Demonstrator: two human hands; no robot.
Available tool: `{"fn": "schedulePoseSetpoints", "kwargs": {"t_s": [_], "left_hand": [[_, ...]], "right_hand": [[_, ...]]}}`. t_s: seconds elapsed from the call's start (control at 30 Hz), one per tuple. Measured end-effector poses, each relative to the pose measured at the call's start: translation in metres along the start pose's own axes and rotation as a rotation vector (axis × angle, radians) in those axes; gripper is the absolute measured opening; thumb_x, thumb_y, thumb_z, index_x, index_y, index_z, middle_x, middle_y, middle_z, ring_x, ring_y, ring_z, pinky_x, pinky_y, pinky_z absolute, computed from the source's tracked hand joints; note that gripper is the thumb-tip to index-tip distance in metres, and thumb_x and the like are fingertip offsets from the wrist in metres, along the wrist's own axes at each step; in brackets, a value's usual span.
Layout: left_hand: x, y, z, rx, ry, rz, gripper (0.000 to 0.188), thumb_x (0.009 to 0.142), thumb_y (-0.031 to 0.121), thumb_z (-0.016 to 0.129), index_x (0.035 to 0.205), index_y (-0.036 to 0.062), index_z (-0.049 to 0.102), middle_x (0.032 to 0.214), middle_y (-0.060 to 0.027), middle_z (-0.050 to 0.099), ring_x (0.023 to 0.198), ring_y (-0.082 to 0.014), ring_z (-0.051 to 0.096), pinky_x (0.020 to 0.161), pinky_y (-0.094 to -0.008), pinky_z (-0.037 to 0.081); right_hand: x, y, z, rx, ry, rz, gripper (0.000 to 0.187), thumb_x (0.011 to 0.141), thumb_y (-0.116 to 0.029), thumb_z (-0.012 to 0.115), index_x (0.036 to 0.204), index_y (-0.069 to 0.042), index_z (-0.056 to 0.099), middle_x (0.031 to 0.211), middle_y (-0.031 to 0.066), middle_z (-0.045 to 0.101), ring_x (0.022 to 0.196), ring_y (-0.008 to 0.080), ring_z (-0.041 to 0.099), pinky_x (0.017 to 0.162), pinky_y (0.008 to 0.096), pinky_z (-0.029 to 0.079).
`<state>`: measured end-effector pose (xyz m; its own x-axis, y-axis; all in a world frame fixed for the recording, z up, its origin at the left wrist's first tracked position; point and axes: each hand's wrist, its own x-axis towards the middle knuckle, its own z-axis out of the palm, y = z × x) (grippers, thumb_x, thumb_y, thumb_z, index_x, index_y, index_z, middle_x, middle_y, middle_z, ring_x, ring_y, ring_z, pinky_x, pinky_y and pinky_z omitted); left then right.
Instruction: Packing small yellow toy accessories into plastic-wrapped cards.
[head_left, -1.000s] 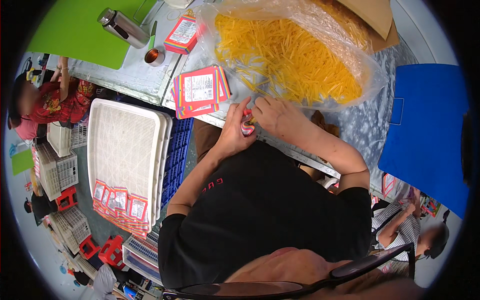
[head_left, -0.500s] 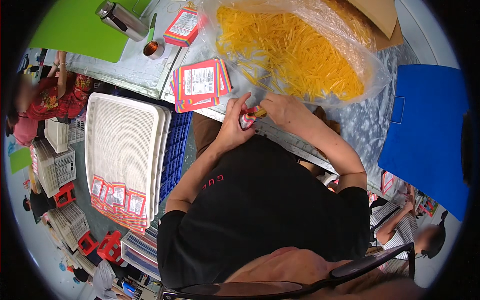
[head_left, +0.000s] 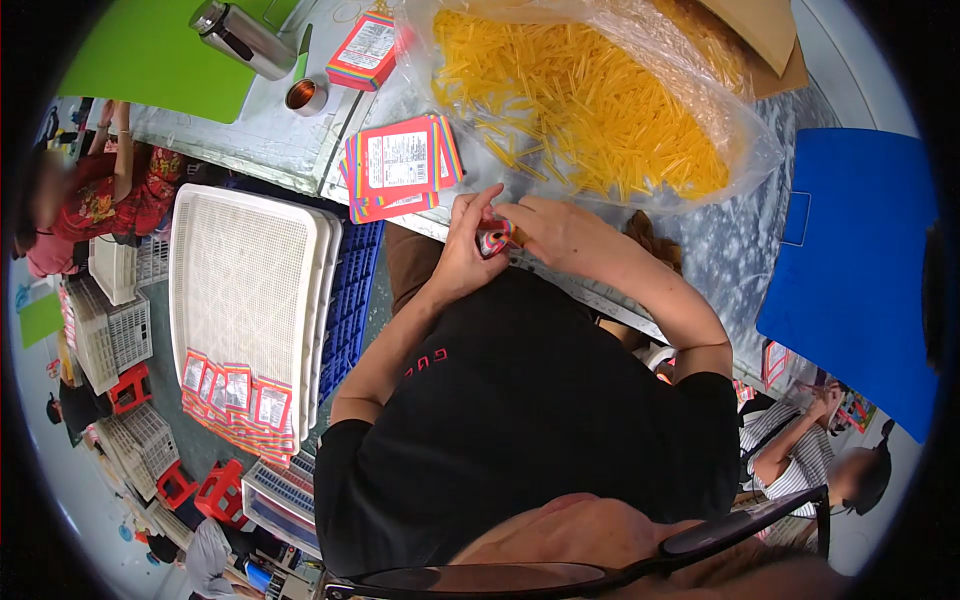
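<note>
At the table's near edge, my left hand (head_left: 470,250) is closed around a small rainbow-edged packet (head_left: 493,241), its open end bowed into a rounded mouth. My right hand (head_left: 560,235) meets that mouth with fingers bent together. A bit of yellow shows between the fingers and the packet, likely thin strips; most of it is hidden. Just beyond my left hand lies a pile of flat red packets (head_left: 398,160) with white printed labels and rainbow edges. Past my right hand, a large clear plastic bag (head_left: 755,165) spreads open, full of thin yellow strips (head_left: 600,110).
A white mesh tray (head_left: 245,270) stacked on others stands at my left, with red packets (head_left: 235,395) at its near end. Farther off are another packet stack (head_left: 363,52), a cup (head_left: 305,97) and a steel flask (head_left: 240,38). A blue panel (head_left: 850,270) is at right.
My right hand has shifted slightly left onto the packet's mouth. The yellow strips that showed between the hands are now mostly covered. My left hand has stayed nearly still.
</note>
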<state>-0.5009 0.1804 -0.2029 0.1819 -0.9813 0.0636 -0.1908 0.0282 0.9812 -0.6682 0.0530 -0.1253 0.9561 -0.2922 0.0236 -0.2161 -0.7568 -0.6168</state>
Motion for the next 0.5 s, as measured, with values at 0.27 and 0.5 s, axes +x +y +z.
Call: {"fn": "schedulePoseSetpoints", "kwargs": {"t_s": [0.27,0.5], "left_hand": [[-0.002,-0.015,0.0,-0.213,0.056,0.031,0.086,0.071,-0.014,0.066,0.152,0.0084,0.047,0.118,-0.0085,0.041,0.106,-0.0194,0.051,0.097,-0.0283,0.048],[-0.001,-0.004,-0.004,-0.642,0.05,0.03,0.053,0.09,0.009,0.064,0.141,0.0027,0.056,0.128,-0.0094,0.045,0.121,-0.0209,0.048,0.107,-0.0327,0.04]], "right_hand": [[0.002,-0.002,-0.003,0.097,0.14,-0.034,0.061,0.082,0.002,0.073,0.141,-0.004,0.055,0.104,0.017,0.066,0.092,0.0377,0.067,0.078,0.0446,0.055],[0.008,-0.012,0.0,0.183,0.124,-0.102,0.06,0.081,0.005,0.073,0.138,-0.003,0.057,0.108,0.0155,0.067,0.096,0.0351,0.069,0.082,0.041,0.057]]}}
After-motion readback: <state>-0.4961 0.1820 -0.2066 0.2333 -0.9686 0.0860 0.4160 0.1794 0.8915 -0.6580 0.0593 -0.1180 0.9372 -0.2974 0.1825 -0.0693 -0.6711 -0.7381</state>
